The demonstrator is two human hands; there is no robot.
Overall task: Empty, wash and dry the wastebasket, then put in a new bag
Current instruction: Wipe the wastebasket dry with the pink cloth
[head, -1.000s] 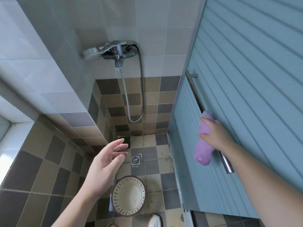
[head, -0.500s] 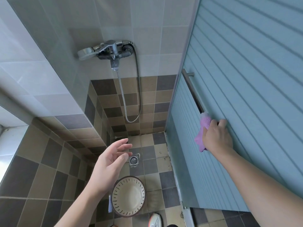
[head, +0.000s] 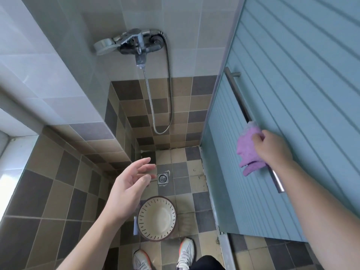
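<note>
Bare forearms; white sneakers [head: 184, 252] with orange trim, dark trousers [head: 206, 264].

Cream wastebasket [head: 157, 218] with dark rim and slotted walls is standing upright on the tiled floor, near bottom centre, mouth facing up, inside looking empty, no bag in it. Purple cloth [head: 250, 151] is hanging at the right, draping over the metal door bar [head: 239, 100], bunched, its lower end dangling well above and right of the wastebasket.
</note>
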